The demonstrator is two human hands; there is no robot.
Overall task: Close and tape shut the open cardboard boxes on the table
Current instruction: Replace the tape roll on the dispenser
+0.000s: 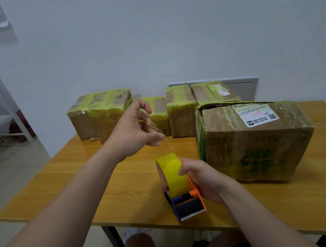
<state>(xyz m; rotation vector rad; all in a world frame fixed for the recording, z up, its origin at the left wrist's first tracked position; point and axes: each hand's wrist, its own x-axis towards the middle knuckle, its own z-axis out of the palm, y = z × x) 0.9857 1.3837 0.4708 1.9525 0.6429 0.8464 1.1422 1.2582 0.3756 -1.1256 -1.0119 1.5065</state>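
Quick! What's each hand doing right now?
Left hand: pinching the pulled-out tape strip.
Right hand: gripping the tape dispenser.

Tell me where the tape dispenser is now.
Head view: the tape dispenser is held by the right hand near the front edge of the table, left of the large box.

free: table (61, 178) front-left | blocked: large box (254, 148) right, small boxes (181, 110) rear
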